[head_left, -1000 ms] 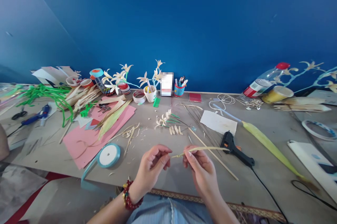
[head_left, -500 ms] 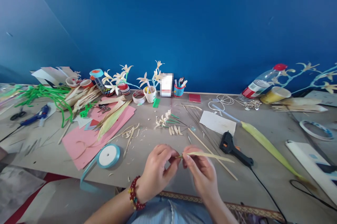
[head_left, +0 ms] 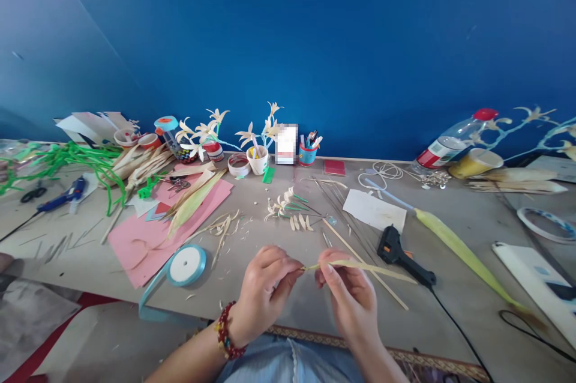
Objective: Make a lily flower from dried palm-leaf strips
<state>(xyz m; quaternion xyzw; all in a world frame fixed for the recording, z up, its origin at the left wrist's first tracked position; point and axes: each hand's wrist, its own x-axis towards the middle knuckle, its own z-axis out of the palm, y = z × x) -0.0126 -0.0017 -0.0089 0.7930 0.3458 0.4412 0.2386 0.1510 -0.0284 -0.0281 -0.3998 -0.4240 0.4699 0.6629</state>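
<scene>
Above the front edge of the worktop (head_left: pixel 463 209), middle: strip (head_left: pixel 382 270), pale yellow-green, held in the air between both hands. Left hand (head_left: pixel 269 287): grip pinched on the thin end, thumb against fingertips. Right hand (head_left: pixel 348 299): grip closed on it further along, thumb on top. Short taut-looking bit between the two; wide tail runs out past the right hand, crosses the stick (head_left: pixel 395 295) in view and ends over the black glue gun's (head_left: pixel 398 254) handle. Can't tell if the tail touches either.

Bracelet (head_left: pixel 227 335), red beads, on left wrist. Ahead of the hands: loose petals (head_left: pixel 295 223) in a short row, small flowers (head_left: pixel 279 208) just behind them. White card (head_left: pixel 374 210) behind the glue gun; green husk (head_left: pixel 459 251) lies to the right of both. Left side: blue ribbon roll (head_left: pixel 185 265), partly unwound, by the pink paper (head_left: pixel 130 257). Back, near the wall: pen cup (head_left: pixel 307 156) upright, bottle (head_left: pixel 443 149) tilted.
</scene>
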